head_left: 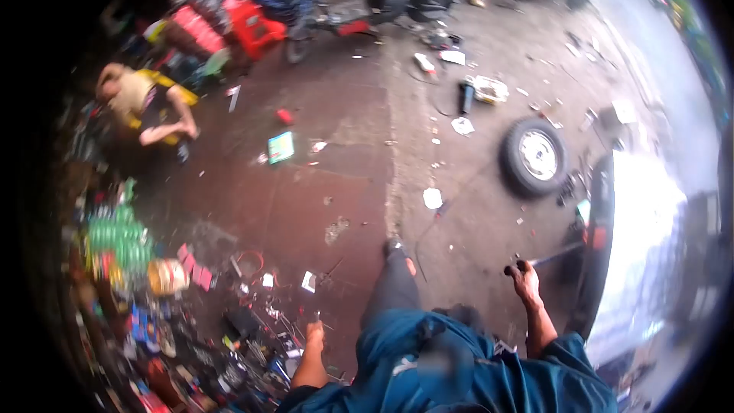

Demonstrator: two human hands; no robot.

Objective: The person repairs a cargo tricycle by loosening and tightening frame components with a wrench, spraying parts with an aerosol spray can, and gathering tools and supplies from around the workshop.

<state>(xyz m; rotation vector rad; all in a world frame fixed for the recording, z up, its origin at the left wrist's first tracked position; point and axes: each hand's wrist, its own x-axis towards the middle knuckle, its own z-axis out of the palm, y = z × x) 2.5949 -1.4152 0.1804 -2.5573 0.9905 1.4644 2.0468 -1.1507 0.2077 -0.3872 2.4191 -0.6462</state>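
Note:
My right hand [526, 281] is closed at the right, beside the vehicle. A long thin metal bar [560, 255] runs from its fingers towards the vehicle's dark lower side. The fingertips look dark, and blur hides how they wrap the bar. Low in the view, my left hand [315, 330] is closed with a small metallic piece [317, 315] sticking up from it; its kind is too blurred to tell. Beyond my right hand a wheel with a black tyre and silver rim [537, 154] lies on the ground.
The silvery vehicle [638, 237] borders my right side. Tools and parts clutter the lower left, near green bottles [118, 241] and a tan container [168, 276]. A seated person [149, 103] is at the left. Red chairs [252, 27] and motorcycles [413, 0] stand farther back.

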